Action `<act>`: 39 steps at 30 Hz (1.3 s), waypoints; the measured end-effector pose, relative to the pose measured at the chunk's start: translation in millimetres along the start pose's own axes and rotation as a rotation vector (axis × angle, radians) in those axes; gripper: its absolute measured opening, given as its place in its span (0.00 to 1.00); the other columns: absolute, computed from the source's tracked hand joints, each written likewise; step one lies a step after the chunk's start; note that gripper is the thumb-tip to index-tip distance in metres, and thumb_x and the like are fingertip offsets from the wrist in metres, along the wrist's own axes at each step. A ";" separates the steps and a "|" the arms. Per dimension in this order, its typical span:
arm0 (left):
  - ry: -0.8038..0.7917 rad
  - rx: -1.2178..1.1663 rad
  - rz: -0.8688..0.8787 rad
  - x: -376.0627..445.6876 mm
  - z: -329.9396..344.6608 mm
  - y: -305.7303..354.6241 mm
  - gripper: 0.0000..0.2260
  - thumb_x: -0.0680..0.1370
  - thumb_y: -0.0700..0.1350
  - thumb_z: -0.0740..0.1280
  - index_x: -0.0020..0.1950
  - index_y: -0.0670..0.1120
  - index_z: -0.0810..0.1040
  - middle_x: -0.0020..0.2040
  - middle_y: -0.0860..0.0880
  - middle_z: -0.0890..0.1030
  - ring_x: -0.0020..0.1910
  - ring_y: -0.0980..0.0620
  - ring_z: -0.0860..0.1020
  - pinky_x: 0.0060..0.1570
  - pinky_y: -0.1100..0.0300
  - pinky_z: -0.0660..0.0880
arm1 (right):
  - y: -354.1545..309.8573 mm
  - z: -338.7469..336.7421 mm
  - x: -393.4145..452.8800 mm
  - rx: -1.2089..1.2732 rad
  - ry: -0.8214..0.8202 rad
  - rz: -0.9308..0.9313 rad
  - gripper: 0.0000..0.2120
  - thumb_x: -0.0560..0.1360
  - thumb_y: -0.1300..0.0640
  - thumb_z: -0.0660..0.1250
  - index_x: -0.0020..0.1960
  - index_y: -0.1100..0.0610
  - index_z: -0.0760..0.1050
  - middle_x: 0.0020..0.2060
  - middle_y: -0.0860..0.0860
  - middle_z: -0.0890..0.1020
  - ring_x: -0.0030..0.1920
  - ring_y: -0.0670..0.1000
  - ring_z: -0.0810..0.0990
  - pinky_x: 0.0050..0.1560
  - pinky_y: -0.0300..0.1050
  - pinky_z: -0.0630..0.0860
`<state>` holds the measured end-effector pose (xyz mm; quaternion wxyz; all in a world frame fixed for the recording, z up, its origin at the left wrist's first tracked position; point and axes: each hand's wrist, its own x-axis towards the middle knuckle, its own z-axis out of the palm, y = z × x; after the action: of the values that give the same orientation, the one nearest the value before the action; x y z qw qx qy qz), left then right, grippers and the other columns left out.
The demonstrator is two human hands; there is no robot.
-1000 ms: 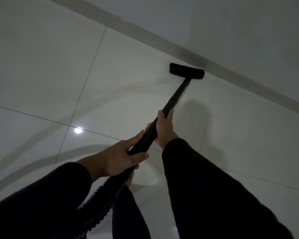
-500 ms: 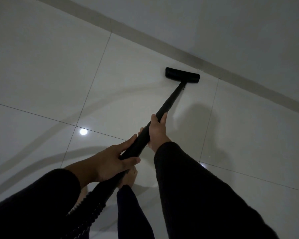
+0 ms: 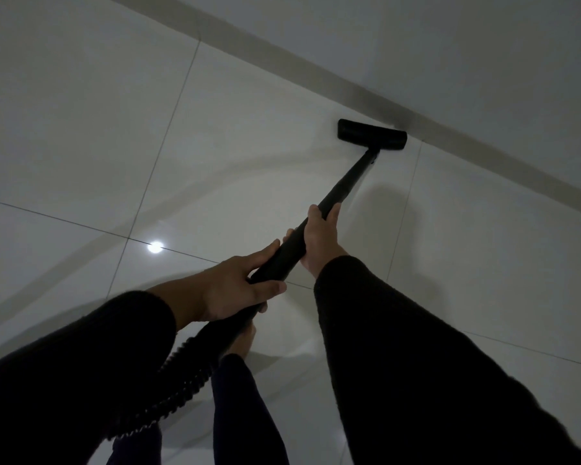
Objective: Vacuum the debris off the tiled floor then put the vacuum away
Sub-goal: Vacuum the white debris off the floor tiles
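Head view: one black vacuum wand, one floor head, one ribbed hose. Left hand has its fingers wrapped round the wand's lower end by the hose; right hand grips the wand higher up. Floor head sits on the tiled floor, just beside the baseboard. One light reflection on the tile. One bare foot below the wand.

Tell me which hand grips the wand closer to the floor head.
The right hand; the left hand holds farther back, near the hose.
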<state>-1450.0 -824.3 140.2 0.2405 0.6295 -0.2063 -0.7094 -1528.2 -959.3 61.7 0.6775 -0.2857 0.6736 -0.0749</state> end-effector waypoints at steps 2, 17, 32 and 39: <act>0.001 -0.016 -0.011 5.2 -2.9 2.6 0.33 0.77 0.49 0.65 0.75 0.63 0.47 0.38 0.46 0.81 0.25 0.55 0.79 0.30 0.63 0.75 | -4.0 1.4 5.9 0.013 0.013 0.001 0.31 0.83 0.53 0.56 0.77 0.35 0.44 0.65 0.54 0.66 0.41 0.53 0.76 0.39 0.48 0.77; 0.053 0.018 -0.009 -11.9 -52.2 0.5 0.33 0.77 0.47 0.66 0.74 0.63 0.51 0.37 0.46 0.79 0.25 0.50 0.78 0.30 0.60 0.76 | -5.8 53.6 4.8 0.087 0.000 0.024 0.30 0.82 0.49 0.57 0.76 0.33 0.45 0.66 0.56 0.68 0.40 0.53 0.77 0.38 0.48 0.78; 0.022 0.116 -0.002 -13.9 -103.4 -16.1 0.36 0.75 0.49 0.69 0.75 0.62 0.51 0.42 0.46 0.81 0.27 0.51 0.79 0.35 0.62 0.77 | 2.0 94.7 9.8 0.082 -0.030 -0.004 0.32 0.83 0.51 0.56 0.76 0.34 0.40 0.73 0.57 0.62 0.45 0.55 0.79 0.44 0.49 0.79; 0.069 0.351 -0.024 -36.7 -157.8 -23.9 0.36 0.72 0.51 0.71 0.74 0.61 0.56 0.39 0.52 0.84 0.30 0.59 0.81 0.35 0.67 0.73 | 4.4 128.5 -5.5 -0.252 -0.133 -0.060 0.33 0.83 0.50 0.55 0.77 0.38 0.35 0.72 0.57 0.64 0.58 0.59 0.77 0.47 0.53 0.79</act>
<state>-1291.9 -781.5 135.8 0.1256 0.6882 -0.3112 -0.6433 -1407.1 -916.2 55.2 0.6767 -0.3928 0.6226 0.0093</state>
